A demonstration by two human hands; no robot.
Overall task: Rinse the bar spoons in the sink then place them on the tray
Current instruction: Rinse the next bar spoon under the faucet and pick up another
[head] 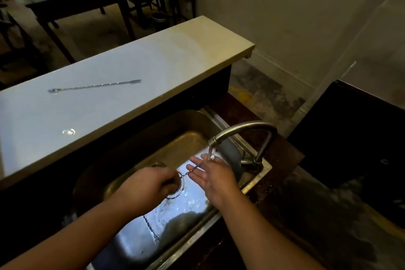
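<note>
Bar spoon [190, 171] sits over the sink [153, 138] basin, w/ one end pinched in the left hand [145, 186], whose grip is curled closed round it; long axis runs near-left to far-right, far end lying across the right hand [211, 174], flat & open-palmed under the tap [241, 131] stream. Second bar spoon [94, 86] lies on the table [175, 61], far left, fork end pointing right.

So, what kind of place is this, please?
Probably a bar area, indoors. A metal sink sits below a raised counter, where a bar spoon lies. Water runs from the faucet, and a table and chairs stand beyond.
</note>
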